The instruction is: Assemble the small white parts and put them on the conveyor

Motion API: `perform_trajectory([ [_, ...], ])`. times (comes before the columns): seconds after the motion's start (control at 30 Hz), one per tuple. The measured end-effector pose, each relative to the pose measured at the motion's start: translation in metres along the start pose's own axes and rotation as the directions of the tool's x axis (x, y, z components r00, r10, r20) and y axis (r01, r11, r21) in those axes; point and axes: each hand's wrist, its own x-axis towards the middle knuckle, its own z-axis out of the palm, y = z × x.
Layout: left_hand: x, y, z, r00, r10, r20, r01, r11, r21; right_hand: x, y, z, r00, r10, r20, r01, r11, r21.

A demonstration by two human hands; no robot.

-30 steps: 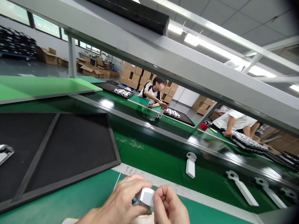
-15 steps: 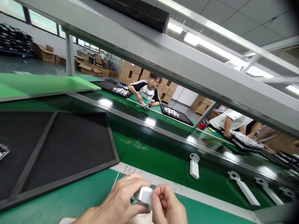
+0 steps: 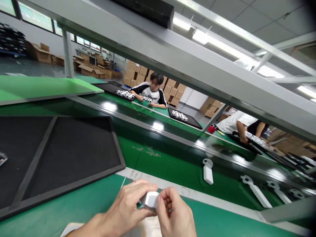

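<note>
From the head camera I see my left hand (image 3: 123, 210) and right hand (image 3: 174, 215) meeting low at the near edge of the green workbench (image 3: 74, 207). Both pinch a small white plastic block (image 3: 149, 199) between thumbs and fingertips, so it sits just above the bench between them. A large black foam tray (image 3: 71, 154) lies to the left. Beyond it, on the dark green conveyor belt (image 3: 168, 158), lies a white handheld fan with a football-patterned head (image 3: 207, 171), with more further right. Across the belt, a person in a black-and-white shirt (image 3: 150, 93) handles similar pieces.
</note>
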Motion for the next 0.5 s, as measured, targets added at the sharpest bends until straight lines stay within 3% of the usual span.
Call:
perform_trajectory([
  [0.1, -0.001, -0.001, 0.001, 0.998, 0.045, -0.033, -0.045, 0.999, 0.002, 0.002, 0.001, -0.010, 0.991, 0.051, 0.123, -0.087, 0.947, 0.308],
  [0.17, 0.001, -0.002, 0.004, 0.996, 0.065, -0.055, -0.064, 0.998, 0.021, 0.006, 0.002, -0.012, 0.989, 0.081, 0.123, -0.133, 0.845, 0.517],
  [0.23, 0.007, -0.007, 0.011, 0.994, 0.098, -0.053, -0.095, 0.994, 0.046, 0.012, 0.005, -0.011, 0.989, 0.103, 0.101, -0.144, 0.782, 0.607],
  [0.37, 0.034, -0.038, 0.033, 0.991, 0.128, -0.030, -0.125, 0.989, 0.075, 0.013, 0.027, -0.001, 0.989, 0.146, -0.009, -0.113, 0.802, 0.586],
  [0.5, 0.074, -0.096, 0.051, 0.999, 0.043, -0.014, -0.041, 0.992, 0.121, -0.027, 0.067, 0.004, 0.987, 0.147, -0.066, -0.107, 0.904, 0.414],
])
